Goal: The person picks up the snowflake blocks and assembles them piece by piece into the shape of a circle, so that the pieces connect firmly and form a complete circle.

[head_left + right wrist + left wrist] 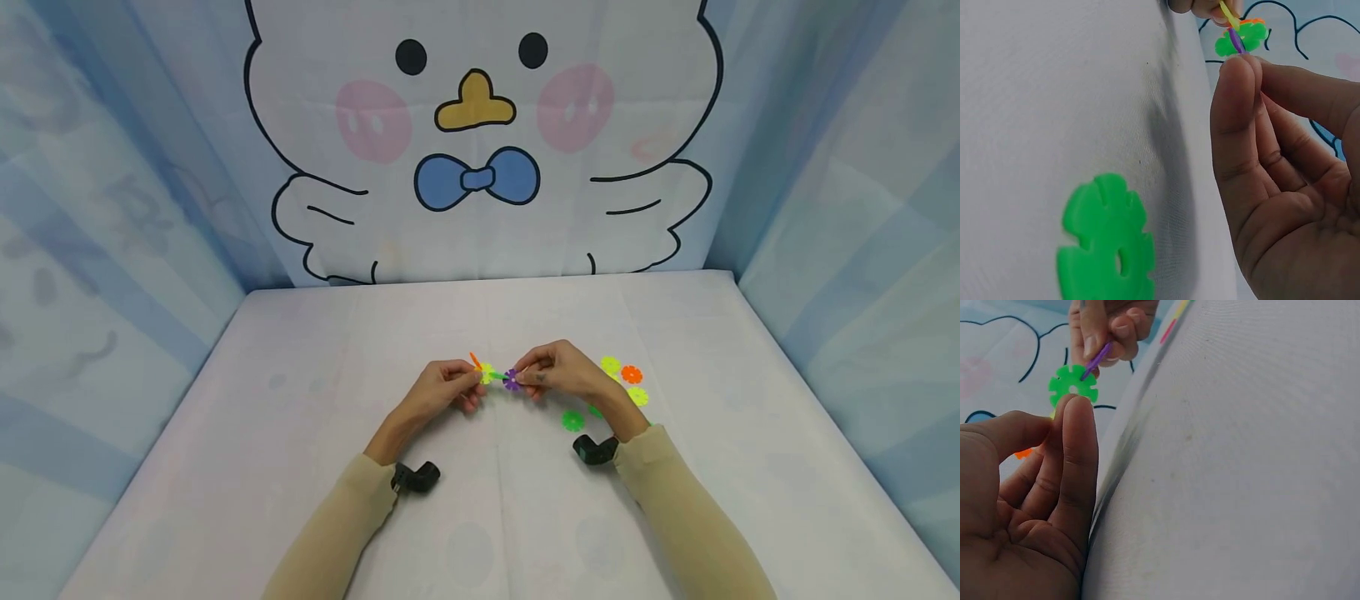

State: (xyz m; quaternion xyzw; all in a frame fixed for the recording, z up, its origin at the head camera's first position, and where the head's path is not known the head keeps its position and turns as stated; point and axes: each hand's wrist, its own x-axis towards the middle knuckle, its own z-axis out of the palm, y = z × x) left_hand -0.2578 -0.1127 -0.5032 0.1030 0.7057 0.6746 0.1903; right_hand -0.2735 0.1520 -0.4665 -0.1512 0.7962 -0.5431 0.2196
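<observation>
Over the middle of the table, both hands meet at a short chain of notched plastic snowflake discs. The left hand pinches the chain by its yellow disc between thumb and fingers. An orange disc sticks up from that yellow one, and a green disc shows above the left fingertips in the left wrist view. From the other side, the right hand pinches a purple disc by its edge. In the left wrist view the purple disc stands edge-on, its rim at a notch of the green disc.
Right of the hands lie loose discs: a green one, an orange one and several yellow ones, partly hidden by the right forearm. Black wrist cameras sit at both cuffs. A printed curtain hangs behind the white table.
</observation>
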